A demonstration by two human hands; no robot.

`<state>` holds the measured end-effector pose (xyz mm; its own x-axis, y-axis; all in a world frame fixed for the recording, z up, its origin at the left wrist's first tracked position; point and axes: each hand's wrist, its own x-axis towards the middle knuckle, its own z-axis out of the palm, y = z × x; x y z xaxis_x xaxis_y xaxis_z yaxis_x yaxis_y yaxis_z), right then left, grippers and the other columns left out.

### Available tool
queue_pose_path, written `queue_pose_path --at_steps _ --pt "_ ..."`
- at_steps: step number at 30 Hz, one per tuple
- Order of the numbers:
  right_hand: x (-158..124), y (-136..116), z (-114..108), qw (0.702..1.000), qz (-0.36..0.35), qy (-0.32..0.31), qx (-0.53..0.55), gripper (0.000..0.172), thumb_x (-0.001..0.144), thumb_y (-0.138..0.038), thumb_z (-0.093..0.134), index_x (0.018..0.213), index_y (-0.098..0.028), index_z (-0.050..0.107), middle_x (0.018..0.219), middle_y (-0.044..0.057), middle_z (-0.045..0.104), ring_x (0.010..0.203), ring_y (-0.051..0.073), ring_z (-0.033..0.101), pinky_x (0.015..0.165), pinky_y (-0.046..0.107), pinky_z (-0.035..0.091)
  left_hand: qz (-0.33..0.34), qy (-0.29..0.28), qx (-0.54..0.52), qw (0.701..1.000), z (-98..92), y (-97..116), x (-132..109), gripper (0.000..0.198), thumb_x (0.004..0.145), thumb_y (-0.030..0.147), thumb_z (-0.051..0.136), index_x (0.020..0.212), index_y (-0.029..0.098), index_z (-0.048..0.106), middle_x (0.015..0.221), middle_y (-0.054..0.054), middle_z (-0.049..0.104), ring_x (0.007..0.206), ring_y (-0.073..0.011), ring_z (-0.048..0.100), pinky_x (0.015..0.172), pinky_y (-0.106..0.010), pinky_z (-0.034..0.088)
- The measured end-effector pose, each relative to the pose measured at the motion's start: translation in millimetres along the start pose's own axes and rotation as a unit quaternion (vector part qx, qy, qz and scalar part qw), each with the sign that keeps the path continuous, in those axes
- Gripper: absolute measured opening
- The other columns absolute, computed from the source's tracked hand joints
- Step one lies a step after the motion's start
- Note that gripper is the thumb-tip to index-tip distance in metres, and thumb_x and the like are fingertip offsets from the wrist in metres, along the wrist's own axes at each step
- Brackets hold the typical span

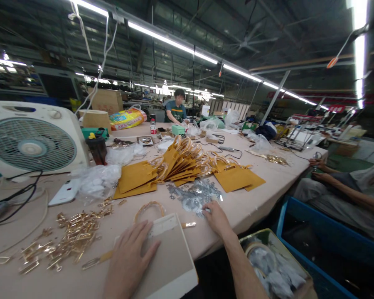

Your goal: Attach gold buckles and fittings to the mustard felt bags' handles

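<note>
My left hand point(132, 253) lies flat, fingers stretched out, on a flat greyish-beige bag piece point(168, 257) at the table's front edge. A clear looped handle point(149, 205) with an orange tint sticks out beyond its far side, and a gold buckle point(92, 262) on a mustard strap shows at its left. My right hand point(216, 216) is at the near edge of a heap of small silver metal plates point(198, 194), its fingertips drawn together; what they hold, if anything, is too small to make out. Gold-coloured metal fittings point(76, 230) lie loose to the left.
Mustard bag pieces point(180, 162) with looped handles are stacked behind the plates. A white fan point(34, 143), a phone point(64, 193) and plastic bags point(96, 180) stand or lie left. A blue crate point(318, 224) is at right, beside a seated person. Another person point(175, 110) works across the table.
</note>
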<state>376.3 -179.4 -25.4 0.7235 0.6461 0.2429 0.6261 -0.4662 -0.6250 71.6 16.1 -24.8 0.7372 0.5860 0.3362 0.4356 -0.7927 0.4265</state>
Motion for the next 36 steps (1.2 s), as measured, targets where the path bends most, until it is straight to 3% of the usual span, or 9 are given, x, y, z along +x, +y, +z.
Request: queue_pose_path --at_steps 5,9,14,18,22,27,31,36 --pt "-2.1 8.7 8.0 0.999 0.001 0.02 0.042 0.017 0.086 -0.035 0.066 0.093 -0.022 0.074 0.101 0.008 0.069 0.096 0.027 0.066 0.094 0.04 0.049 -0.034 -0.001 -0.091 0.995 -7.9 6.7 1.9 0.054 0.089 0.055 0.07 0.135 0.029 0.066 0.145 -0.011 0.063 0.137 -0.0414 0.049 0.12 -0.064 0.03" --pt "-1.8 16.5 14.7 0.995 0.001 0.029 0.099 0.027 0.082 -0.049 0.069 0.087 -0.023 0.074 0.092 0.007 0.071 0.091 0.029 0.065 0.089 0.041 0.049 -0.001 0.013 -0.161 0.987 -11.7 18.3 10.9 0.043 0.082 0.042 0.08 0.122 0.026 0.072 0.142 -0.015 0.063 0.145 -0.0471 0.038 0.123 -0.067 0.022" --pt "-6.9 9.7 12.8 0.993 0.02 0.018 0.114 0.033 0.084 -0.055 0.065 0.087 -0.024 0.073 0.094 0.007 0.074 0.089 0.029 0.067 0.087 0.042 0.049 0.043 -0.056 -0.197 0.978 -6.9 44.0 29.0 0.042 0.08 0.034 0.081 0.12 0.025 0.072 0.138 -0.016 0.063 0.133 -0.0443 0.05 0.117 -0.064 0.033" --pt "-13.3 2.1 12.8 0.993 0.052 0.035 0.101 0.035 0.086 -0.058 0.061 0.093 -0.025 0.072 0.097 0.006 0.076 0.087 0.029 0.068 0.085 0.042 0.049 -0.003 -0.041 -0.185 0.982 1.3 57.6 36.9 0.03 0.078 0.034 0.083 0.105 0.024 0.075 0.126 -0.014 0.068 0.12 -0.0431 0.057 0.108 -0.062 0.038" --pt "-17.2 -2.3 15.9 0.989 0.073 0.069 0.11 0.039 0.085 -0.06 0.062 0.1 -0.026 0.072 0.098 0.007 0.078 0.083 0.028 0.069 0.082 0.042 0.05 -0.014 -0.029 -0.177 0.984 9.6 57.7 38.2 0.023 0.078 0.035 0.085 0.097 0.025 0.076 0.118 -0.011 0.07 0.112 -0.0398 0.059 0.101 -0.058 0.039" --pt "-18.0 -3.9 17.9 0.985 0.068 0.076 0.136 0.044 0.09 -0.057 0.058 0.115 -0.026 0.076 0.11 0.008 0.08 0.093 0.029 0.072 0.089 0.041 0.053 -0.015 -0.021 -0.148 0.989 15.8 58.9 39.1 0.016 0.084 0.035 0.081 0.096 0.026 0.074 0.122 -0.007 0.071 0.114 -0.0367 0.059 0.1 -0.054 0.039" --pt "-17.5 -2.0 19.1 0.989 0.06 0.084 0.103 0.037 0.092 -0.052 0.057 0.107 -0.026 0.08 0.111 0.006 0.08 0.102 0.029 0.073 0.096 0.041 0.053 0.003 -0.016 -0.091 0.996 14.3 67.9 39.1 0.013 0.089 0.026 0.076 0.102 0.027 0.071 0.129 -0.001 0.07 0.122 -0.0307 0.057 0.105 -0.05 0.038" --pt "-18.3 -1.5 19.3 0.99 0.073 0.094 0.08 0.037 0.093 -0.051 0.057 0.109 -0.027 0.08 0.109 0.005 0.081 0.099 0.028 0.074 0.093 0.041 0.054 0.029 -0.032 -0.028 0.999 12.6 74.9 39.6 0.012 0.094 0.026 0.071 0.106 0.028 0.068 0.13 0.003 0.069 0.125 -0.0273 0.053 0.105 -0.047 0.039"
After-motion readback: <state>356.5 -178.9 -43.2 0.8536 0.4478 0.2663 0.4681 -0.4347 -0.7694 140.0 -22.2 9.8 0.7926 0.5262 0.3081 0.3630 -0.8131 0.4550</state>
